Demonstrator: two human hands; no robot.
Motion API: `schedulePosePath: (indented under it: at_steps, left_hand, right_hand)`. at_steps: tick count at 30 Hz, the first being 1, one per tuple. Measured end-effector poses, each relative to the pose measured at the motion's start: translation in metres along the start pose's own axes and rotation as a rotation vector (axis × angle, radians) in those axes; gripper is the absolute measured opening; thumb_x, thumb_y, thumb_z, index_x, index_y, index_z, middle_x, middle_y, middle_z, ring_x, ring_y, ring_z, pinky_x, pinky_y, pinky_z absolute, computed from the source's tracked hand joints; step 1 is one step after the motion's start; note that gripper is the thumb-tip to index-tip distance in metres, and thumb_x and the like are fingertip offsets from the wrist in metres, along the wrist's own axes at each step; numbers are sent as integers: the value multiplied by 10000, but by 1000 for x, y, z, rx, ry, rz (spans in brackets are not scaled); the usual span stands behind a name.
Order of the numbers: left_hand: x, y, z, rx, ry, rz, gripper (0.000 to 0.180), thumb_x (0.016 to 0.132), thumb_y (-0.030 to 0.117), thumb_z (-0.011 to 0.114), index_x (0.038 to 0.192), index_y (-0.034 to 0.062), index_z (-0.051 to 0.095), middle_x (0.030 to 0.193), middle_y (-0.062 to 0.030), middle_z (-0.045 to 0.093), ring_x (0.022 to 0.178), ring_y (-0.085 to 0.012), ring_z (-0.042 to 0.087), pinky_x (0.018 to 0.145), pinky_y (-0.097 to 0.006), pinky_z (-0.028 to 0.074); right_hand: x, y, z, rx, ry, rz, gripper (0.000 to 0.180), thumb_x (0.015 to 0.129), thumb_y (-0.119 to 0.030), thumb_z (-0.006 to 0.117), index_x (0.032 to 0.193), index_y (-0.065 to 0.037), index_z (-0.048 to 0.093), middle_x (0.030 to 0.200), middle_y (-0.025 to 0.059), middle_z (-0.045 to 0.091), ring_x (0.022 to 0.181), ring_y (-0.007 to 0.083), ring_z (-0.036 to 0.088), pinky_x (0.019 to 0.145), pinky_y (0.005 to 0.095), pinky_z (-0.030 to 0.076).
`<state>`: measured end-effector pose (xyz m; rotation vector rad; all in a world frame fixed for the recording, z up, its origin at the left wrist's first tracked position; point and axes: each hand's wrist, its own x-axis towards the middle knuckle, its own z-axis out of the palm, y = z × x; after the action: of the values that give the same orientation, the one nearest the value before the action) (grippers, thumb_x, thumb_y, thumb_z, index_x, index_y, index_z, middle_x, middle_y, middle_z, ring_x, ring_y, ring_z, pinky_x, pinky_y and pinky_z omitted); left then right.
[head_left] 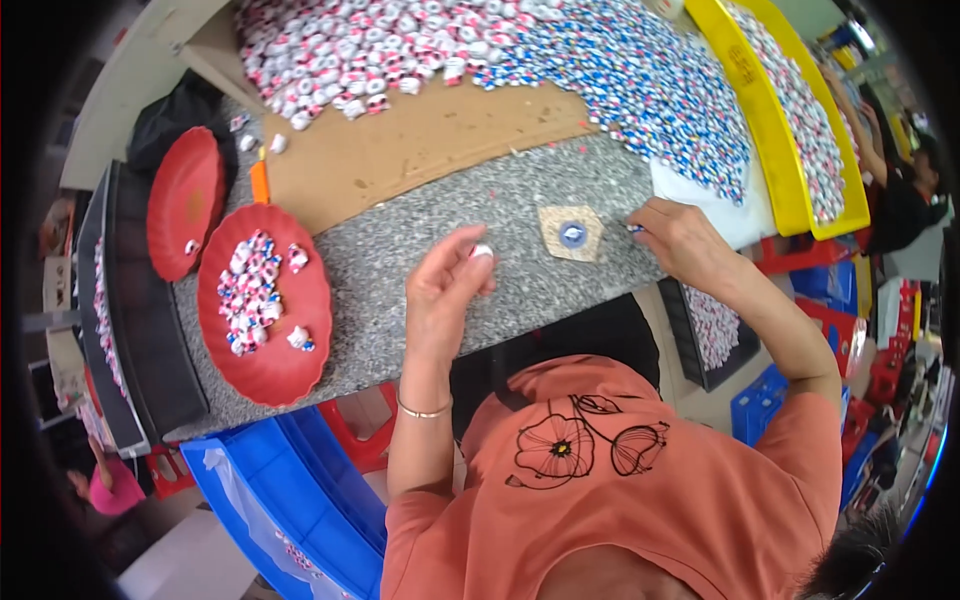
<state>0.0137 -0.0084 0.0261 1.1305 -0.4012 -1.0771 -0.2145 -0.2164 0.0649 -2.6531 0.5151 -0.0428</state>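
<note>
My left hand [440, 285] is over the grey speckled table [390, 370], pinching a small white and red figure head [482, 251] between thumb and fingertips. To the right, my right hand [685, 240] grips a small blue and white piece [635, 228], mostly covered by its fingers. Between the hands lies a tan block [552, 222], and on it is a round blue holder [573, 235] with a white centre. A scalloped red plate [312, 290] left of my left hand bears several small white, pink and blue figures [250, 290].
Heaps of white and pink heads [380, 50] and blue pieces [640, 80] cover the table's far side, beside brown cardboard [400, 140]. A yellow tray [735, 70] stands right. Another red plate [185, 200] and an orange-handled tool [260, 182] lie left; a blue crate [290, 480] is below.
</note>
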Motion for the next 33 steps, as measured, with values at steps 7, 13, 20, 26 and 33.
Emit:
schedulePosePath:
  at_steps: [7, 13, 20, 26, 33]
  left_hand:
    - [-24, -22, 8, -168, -122, -13, 394, 900, 15, 605, 1287, -1, 533, 1104, -137, 641, 840, -157, 639, 785, -284, 529]
    - [-30, -23, 5, -63, -118, 60, 376, 899, -25, 594, 1269, -19, 528, 1102, -93, 636, 908, -143, 649, 810, -272, 546]
    - [-35, -19, 2, -43, -69, 101, 338, 883, -66, 592, 1214, -4, 561, 1135, -115, 628, 967, -162, 640, 830, -283, 544]
    - [-42, -12, -5, -250, -100, -6, 310, 918, -23, 561, 1227, 0, 560, 1132, -133, 622, 986, -204, 643, 846, -292, 532]
    - [-27, -18, 6, -160, -191, 4, 378, 900, -20, 585, 1272, -6, 515, 1164, -148, 614, 1009, -196, 638, 885, -308, 533]
  right_hand:
    - [6, 0, 5, -102, 80, -188, 159, 759, 31, 636, 917, 20, 651, 851, 152, 625, 754, 347, 622, 631, 394, 503]
    - [19, -32, 14, 84, 165, -196, 123, 799, -28, 662, 919, -2, 655, 831, 130, 627, 722, 330, 629, 610, 391, 503]
    - [46, -47, 24, -207, 114, -222, 75, 762, -3, 617, 835, -5, 600, 749, 132, 548, 680, 345, 598, 593, 431, 480]
    - [47, -42, 23, -185, 110, -301, 129, 723, 29, 609, 845, -3, 581, 746, 132, 535, 698, 340, 595, 600, 430, 479]
    - [45, -39, 27, -113, 137, -330, 127, 738, 24, 615, 858, 4, 578, 748, 129, 533, 708, 334, 593, 606, 425, 479]
